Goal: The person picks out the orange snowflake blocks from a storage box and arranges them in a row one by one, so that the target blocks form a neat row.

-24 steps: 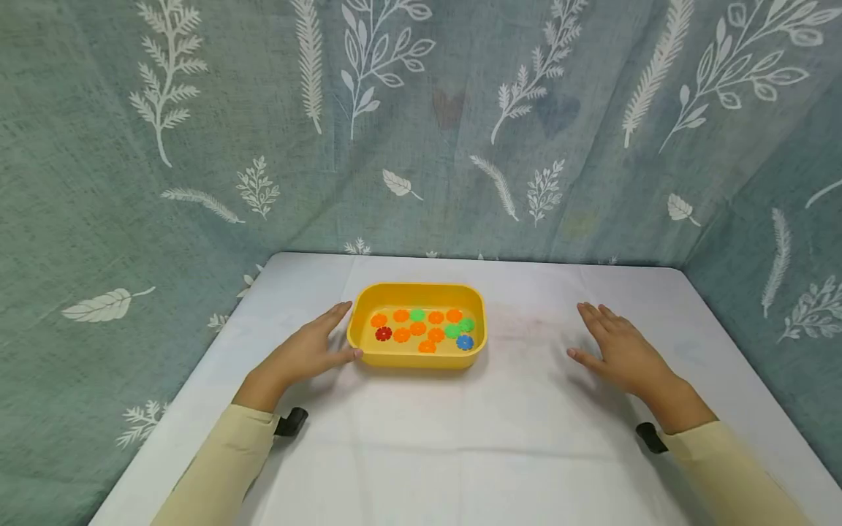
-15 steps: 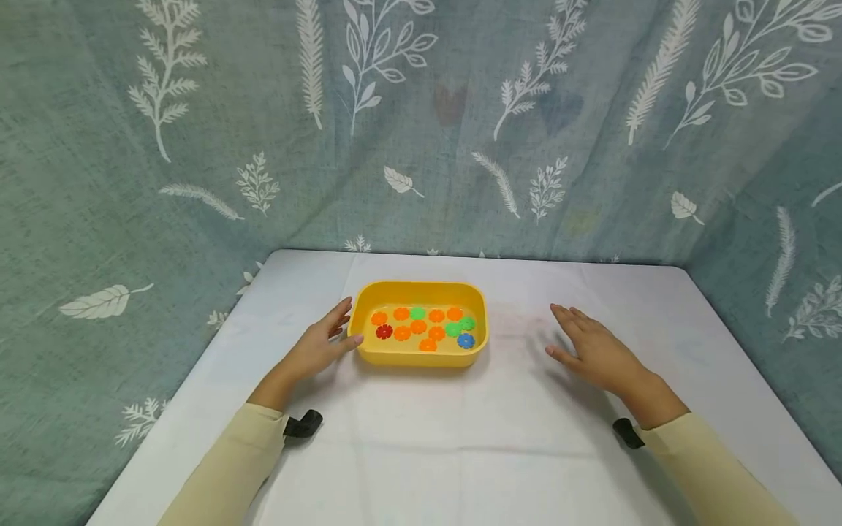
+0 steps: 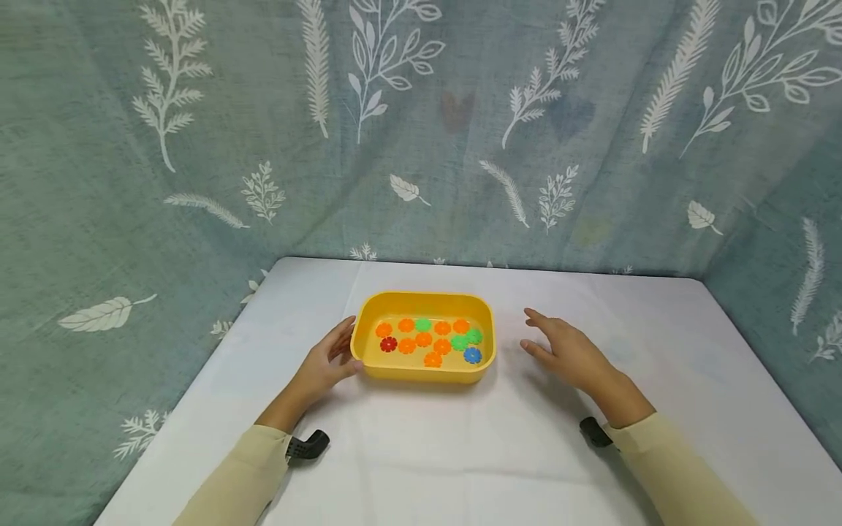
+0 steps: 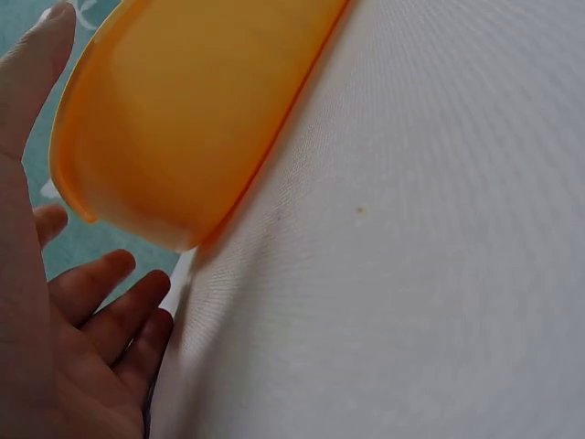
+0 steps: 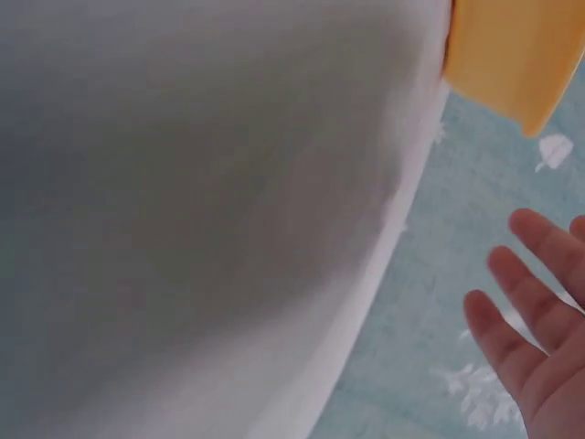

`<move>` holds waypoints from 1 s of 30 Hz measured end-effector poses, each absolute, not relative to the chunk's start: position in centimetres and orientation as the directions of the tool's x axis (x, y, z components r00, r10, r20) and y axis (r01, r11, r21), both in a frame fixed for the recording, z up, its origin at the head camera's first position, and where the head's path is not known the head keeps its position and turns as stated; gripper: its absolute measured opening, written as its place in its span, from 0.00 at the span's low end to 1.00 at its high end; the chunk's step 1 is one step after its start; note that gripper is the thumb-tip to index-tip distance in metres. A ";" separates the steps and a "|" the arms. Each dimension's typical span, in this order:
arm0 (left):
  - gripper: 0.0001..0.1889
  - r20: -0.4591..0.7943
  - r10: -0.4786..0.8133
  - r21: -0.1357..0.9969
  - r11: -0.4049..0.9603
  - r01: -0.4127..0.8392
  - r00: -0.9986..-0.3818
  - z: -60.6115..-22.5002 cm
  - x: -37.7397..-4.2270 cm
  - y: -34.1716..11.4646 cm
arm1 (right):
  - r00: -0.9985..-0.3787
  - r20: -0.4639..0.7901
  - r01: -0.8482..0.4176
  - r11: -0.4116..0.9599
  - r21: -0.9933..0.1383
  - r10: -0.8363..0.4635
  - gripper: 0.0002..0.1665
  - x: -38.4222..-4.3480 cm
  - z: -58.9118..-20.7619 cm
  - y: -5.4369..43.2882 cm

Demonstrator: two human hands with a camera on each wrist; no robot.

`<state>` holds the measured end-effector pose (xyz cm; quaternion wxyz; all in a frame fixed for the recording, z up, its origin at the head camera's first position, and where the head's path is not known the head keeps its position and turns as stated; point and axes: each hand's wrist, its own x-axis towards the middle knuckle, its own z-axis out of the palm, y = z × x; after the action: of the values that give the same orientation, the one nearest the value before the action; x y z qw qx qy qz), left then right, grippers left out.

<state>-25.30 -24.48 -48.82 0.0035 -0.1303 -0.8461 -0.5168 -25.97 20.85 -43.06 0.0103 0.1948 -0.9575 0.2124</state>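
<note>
A yellow plastic tray (image 3: 421, 374) with rounded corners sits on the white table. Several small flower-shaped discs lie flat in it: mostly orange discs (image 3: 424, 340), green discs (image 3: 458, 342), a red disc (image 3: 389, 344) and a blue disc (image 3: 472, 355). My left hand (image 3: 320, 372) is at the tray's left end, thumb near the front corner and fingers along the side. In the left wrist view its fingers are spread and relaxed beside the tray wall (image 4: 183, 119). My right hand (image 3: 572, 358) hovers right of the tray, apart from it, fingers extended and holding nothing.
The white tabletop (image 3: 447, 453) has a dark far edge against a green-grey curtain (image 3: 408, 146) printed with white leaves. The curtain also hangs along the left and right sides. A black wrist-camera mount (image 3: 308, 446) sits under the left sleeve, and another mount (image 3: 595, 432) under the right.
My right hand has moved left toward the tray. My left hand has shifted slightly right, closer against the tray's end. The tray and discs stay in place; the head view has tilted a little.
</note>
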 end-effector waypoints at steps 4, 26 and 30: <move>0.47 0.141 0.210 0.859 0.460 0.225 -0.967 -48.9 -25.0 -23.9 | -0.909 0.204 -0.417 0.801 -0.429 -0.364 0.35 -26.1 -42.4 19.3; 0.48 0.139 0.224 0.864 0.449 0.229 -0.965 -48.9 -25.5 -23.6 | -0.792 0.080 -0.567 0.681 -0.463 -0.605 0.19 -28.4 -42.1 9.6; 0.48 0.129 0.196 0.856 0.473 0.208 -0.972 -49.0 -24.9 -24.6 | -0.763 0.024 -0.581 0.669 -0.463 -0.646 0.19 -28.7 -42.3 8.1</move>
<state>-24.93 -24.56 -48.97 0.0064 -0.1177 -0.8581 -0.4998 -28.70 8.07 -42.28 -0.0711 0.3369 -0.9108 0.2278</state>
